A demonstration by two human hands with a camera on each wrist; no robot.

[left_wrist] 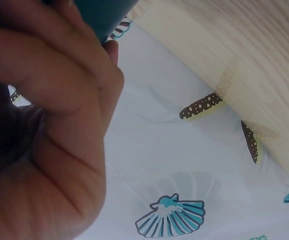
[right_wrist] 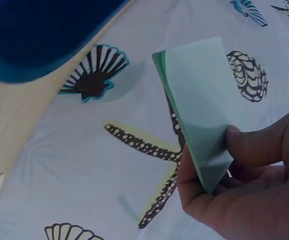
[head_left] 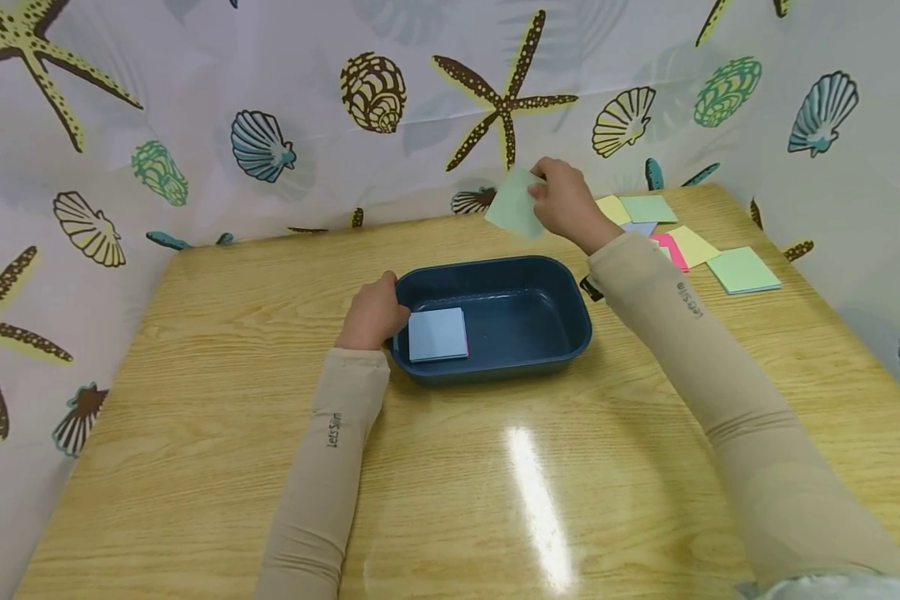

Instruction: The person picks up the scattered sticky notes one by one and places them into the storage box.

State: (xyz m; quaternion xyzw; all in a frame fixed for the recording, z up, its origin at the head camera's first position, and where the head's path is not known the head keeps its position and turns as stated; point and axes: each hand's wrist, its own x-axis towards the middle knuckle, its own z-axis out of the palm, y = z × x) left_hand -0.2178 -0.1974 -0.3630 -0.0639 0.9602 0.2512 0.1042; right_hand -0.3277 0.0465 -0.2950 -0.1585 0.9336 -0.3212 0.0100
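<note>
A dark blue plastic bin sits on the table, and my left hand grips its left end, thumb over the rim. In the left wrist view, the curled fingers are close up, with only a corner of the bin showing. A light blue sticky note pad lies inside at the left end, with a pink edge under it. Above the bin's back rim, my right hand pinches a pale green sticky note pad. The right wrist view shows the thumb on its face and fingers behind; the pad's layered edge is visible.
Several sticky note pads lie at the back right: a green one, a yellow one, a pink one and another green one. A small black object is beside the bin. A shell-and-starfish patterned cloth hangs behind the table.
</note>
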